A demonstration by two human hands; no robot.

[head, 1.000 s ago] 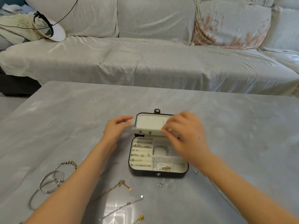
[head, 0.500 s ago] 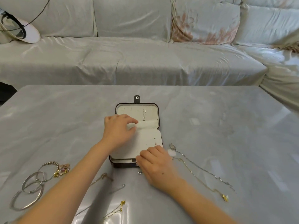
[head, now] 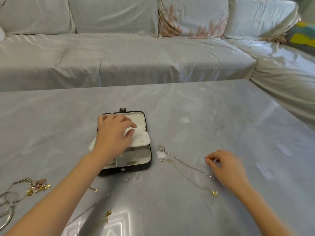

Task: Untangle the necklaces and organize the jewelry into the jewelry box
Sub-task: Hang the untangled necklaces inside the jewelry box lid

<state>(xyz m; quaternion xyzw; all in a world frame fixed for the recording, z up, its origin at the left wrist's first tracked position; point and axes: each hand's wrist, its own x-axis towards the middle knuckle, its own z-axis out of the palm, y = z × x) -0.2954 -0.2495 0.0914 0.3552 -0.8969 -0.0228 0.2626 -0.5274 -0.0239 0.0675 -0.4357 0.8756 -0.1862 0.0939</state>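
Observation:
The black jewelry box lies open mid-table, with small gold pieces in its front compartment. My left hand grips the box's white inner flap and holds it raised over the compartments. Right of the box, a silver necklace and a gold necklace with a pendant stretch across the table, crossing near a white tag. My right hand hovers over the silver chain's far end. Its fingers are curled, thumb to forefinger, with nothing visibly held.
Silver bangles and a charm bracelet lie at the left edge. A small ring sits before the box. Other gold chains lie near my left forearm. A grey covered sofa runs behind and right of the table.
My right hand left the box's front edge and moved right to the necklaces. The white flap went from lying over the compartments to raised. My view swung right.

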